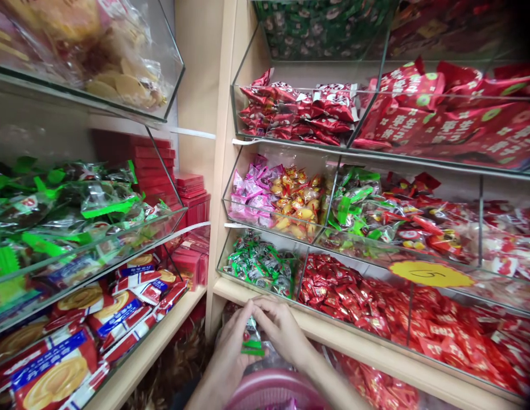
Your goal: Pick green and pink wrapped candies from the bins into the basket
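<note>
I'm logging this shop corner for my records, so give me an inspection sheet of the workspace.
Surface: wooden shelf under glass bins.
Job's things: small green-edged wrapped sweet, held between both hands.
Clutter: pink basket rim below the hands; red boxes stacked in the corner.
Hands: left hand and right hand, both pinching the sweet.
Cables: nothing seen.
Surroundings: bins of red, pink, yellow and green sweets; yellow price tag.

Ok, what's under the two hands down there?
Under the left hand and right hand, which pinch a small green-ended packet, sits a pink basket. Only its rim shows; the basket's contents are covered by the hands and cut off by the frame.
</note>
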Motion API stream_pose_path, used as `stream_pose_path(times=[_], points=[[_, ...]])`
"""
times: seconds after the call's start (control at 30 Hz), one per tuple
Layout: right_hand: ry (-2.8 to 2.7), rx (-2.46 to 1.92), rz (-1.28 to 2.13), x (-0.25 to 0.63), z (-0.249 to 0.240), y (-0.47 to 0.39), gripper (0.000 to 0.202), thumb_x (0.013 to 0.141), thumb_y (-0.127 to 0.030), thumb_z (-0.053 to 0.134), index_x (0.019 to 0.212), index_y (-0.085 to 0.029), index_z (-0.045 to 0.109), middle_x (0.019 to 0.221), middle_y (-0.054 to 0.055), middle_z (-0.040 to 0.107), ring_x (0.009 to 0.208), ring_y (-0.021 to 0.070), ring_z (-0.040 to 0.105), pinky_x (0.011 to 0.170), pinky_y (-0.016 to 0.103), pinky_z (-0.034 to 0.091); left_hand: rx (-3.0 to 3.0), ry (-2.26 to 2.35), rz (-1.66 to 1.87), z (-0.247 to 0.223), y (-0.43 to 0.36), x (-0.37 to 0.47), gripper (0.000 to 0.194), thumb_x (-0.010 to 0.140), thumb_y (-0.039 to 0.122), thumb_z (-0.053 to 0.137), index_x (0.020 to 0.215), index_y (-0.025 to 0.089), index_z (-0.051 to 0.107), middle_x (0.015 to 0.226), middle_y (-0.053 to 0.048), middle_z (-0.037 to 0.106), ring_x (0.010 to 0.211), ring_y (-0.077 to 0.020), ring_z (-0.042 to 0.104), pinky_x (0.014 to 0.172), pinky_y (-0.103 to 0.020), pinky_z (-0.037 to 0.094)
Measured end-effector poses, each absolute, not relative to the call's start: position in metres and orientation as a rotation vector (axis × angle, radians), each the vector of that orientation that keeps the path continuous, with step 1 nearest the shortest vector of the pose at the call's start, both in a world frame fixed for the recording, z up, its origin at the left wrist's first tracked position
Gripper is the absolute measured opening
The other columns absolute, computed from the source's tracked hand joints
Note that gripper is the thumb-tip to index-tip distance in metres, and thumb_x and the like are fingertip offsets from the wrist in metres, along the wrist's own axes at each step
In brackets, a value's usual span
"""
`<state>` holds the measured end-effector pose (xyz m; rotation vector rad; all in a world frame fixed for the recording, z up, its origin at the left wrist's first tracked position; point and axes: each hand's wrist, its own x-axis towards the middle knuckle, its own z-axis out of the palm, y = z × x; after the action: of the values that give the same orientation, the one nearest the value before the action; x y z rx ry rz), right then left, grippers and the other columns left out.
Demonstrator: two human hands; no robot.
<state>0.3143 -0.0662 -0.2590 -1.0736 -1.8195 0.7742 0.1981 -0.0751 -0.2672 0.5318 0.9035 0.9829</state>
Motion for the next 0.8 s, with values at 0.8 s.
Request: stream_pose_path(times=[0.8], points=[[-1.871, -1.53, 0.311, 0.336, -0.271, 0.046, 0.024, 0.077, -0.01, 0.053, 0.097, -0.017, 0.064, 0.092, 0.007, 0.062, 0.085, 0.0194, 0.059, 0.077, 0.03, 0.044, 0.523, 0.969, 0.983, -0.281, -0.067, 0.204, 0.043, 0.067, 0.05, 0.069, 0.091, 0.016, 0.057, 0.086, -0.005, 0.068, 0.054, -0.0107, 0.06, 0.043, -0.021, 0.046]])
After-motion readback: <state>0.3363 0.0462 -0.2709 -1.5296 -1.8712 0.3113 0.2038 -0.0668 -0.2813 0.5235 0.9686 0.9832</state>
